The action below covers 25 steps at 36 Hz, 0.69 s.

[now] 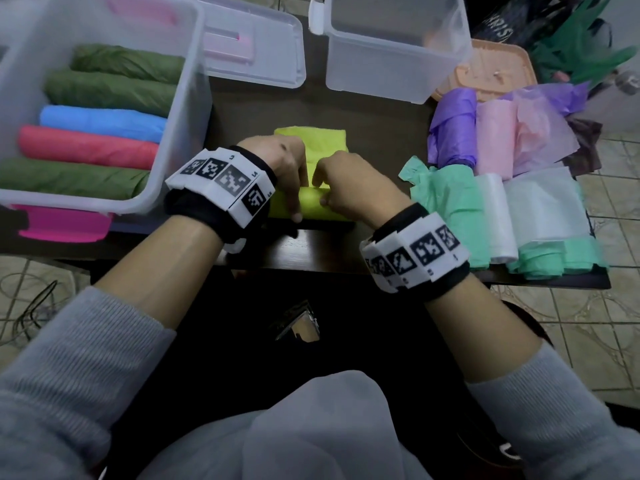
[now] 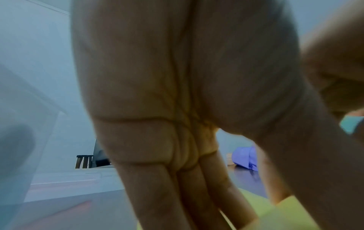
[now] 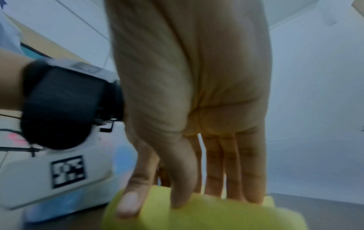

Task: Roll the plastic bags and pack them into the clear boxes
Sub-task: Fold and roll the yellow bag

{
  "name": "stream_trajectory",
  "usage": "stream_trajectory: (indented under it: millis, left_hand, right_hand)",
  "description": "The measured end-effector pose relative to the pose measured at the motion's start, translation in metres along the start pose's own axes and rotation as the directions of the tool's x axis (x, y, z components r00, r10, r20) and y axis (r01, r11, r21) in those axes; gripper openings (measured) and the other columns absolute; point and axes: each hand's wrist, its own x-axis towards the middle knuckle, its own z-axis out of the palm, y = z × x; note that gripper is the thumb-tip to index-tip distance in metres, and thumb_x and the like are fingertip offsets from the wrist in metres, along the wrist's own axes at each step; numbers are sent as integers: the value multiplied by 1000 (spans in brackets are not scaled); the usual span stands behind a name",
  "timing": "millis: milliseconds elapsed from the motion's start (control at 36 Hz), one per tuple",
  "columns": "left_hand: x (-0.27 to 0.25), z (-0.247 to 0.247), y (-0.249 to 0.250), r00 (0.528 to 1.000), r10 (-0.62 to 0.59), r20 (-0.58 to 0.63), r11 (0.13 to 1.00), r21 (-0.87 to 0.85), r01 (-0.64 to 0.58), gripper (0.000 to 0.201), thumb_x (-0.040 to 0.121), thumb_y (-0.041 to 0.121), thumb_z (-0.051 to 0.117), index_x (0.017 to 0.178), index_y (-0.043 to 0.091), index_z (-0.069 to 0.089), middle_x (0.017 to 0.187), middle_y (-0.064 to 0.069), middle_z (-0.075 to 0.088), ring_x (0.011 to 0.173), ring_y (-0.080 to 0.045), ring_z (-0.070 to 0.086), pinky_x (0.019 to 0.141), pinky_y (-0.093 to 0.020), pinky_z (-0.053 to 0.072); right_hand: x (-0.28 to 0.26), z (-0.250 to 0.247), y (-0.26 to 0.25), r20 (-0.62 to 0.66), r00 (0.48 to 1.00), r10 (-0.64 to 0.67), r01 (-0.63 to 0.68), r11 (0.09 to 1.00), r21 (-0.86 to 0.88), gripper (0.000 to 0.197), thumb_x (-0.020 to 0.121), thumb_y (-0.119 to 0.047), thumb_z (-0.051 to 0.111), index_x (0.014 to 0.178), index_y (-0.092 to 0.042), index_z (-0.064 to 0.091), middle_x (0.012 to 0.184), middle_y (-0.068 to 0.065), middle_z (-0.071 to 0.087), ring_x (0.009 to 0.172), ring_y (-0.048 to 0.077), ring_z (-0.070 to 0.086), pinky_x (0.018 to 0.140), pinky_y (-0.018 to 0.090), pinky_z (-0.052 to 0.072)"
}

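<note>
Both hands sit side by side on a yellow bag (image 1: 313, 202) lying on the dark table (image 1: 311, 251), and the bag is partly rolled: a thick roll under the hands, its flat end stretching away beyond the fingers. The left hand (image 1: 282, 168) has its fingers laid over the top of the roll and its thumb down the near side, gripping it. The right hand (image 1: 349, 183) does the same just beside it; the right wrist view shows its fingers (image 3: 232, 171) over the roll's far side and the thumb pressed on the near face, so it too holds the bag. Left of the grip stands a clear box (image 1: 188, 109) with rolled green, blue and red bags packed in a row. Beyond the grip, to the right, is a second box (image 1: 384, 67). Right of the grip lie loose bags (image 1: 485, 188) in purple, pink, mint and white, some rolled, touching one another.
</note>
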Motion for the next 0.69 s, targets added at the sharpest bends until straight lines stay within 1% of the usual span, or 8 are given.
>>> stream_trajectory:
  millis: [56,111,222,306,389,500,556,694]
  left_hand:
    - [1,-2,-1,999,-8,44,1000,5,8,48,46,30,92,90,26,73,79,12,65,79,-13,60,77,-28,51]
    - [2,-4,-1,997,-7,75,1000,14,6,47,48,32,91,92,25,74,80,13,66,77,-10,59,77,-27,50]
    - [6,-6,2,997,-25,75,999,41,22,66,58,33,88,119,23,65,107,8,61,102,-15,54,98,-36,46]
    - [7,-5,3,998,-27,60,999,27,26,72,59,33,87,125,23,60,123,6,60,112,-18,54,100,-37,45]
    - [4,-6,3,1000,-12,-2,1000,6,12,68,55,31,89,118,25,64,113,3,66,104,-20,59,95,-37,48]
    - [-1,-6,3,984,11,-180,999,-37,-18,44,53,23,91,92,17,72,95,-4,68,90,-23,63,81,-33,52]
    - [-4,-5,4,972,4,-237,998,-67,-21,33,54,17,91,81,17,72,88,-5,68,85,-24,64,79,-34,53]
    - [-4,3,3,941,31,-338,992,-108,-71,25,66,4,83,86,14,72,89,-8,68,90,-30,64,83,-41,53]
  right_hand:
    - [-8,6,-5,-22,1000,4,-4,1000,-11,32,92,-6,48,123,-6,54,123,15,51,113,32,51,84,35,43]
    - [-18,12,-11,-39,999,1,-3,999,-42,31,92,-5,49,122,-3,52,121,16,48,114,33,48,83,38,43]
    - [-32,25,-19,-124,992,-18,1,991,-134,29,95,-3,42,123,-4,48,124,13,43,116,31,44,83,39,41]
    - [-29,25,-17,-132,991,-21,2,990,-141,31,94,1,37,122,-4,49,123,13,44,115,31,44,82,38,40]
    - [-18,18,-10,-72,997,-29,20,992,-126,32,93,2,39,122,-2,52,121,15,45,114,33,47,84,39,42]
    - [3,5,-5,49,999,-9,13,996,-86,32,92,-3,44,123,-2,53,122,18,52,113,35,52,83,36,43]
    - [13,-3,-2,100,995,1,9,995,-97,33,91,-7,50,124,-3,53,124,17,55,114,33,53,81,32,42]
    - [32,-20,5,185,982,24,-3,993,-114,48,88,-21,63,133,-10,49,129,7,56,116,26,53,85,31,42]
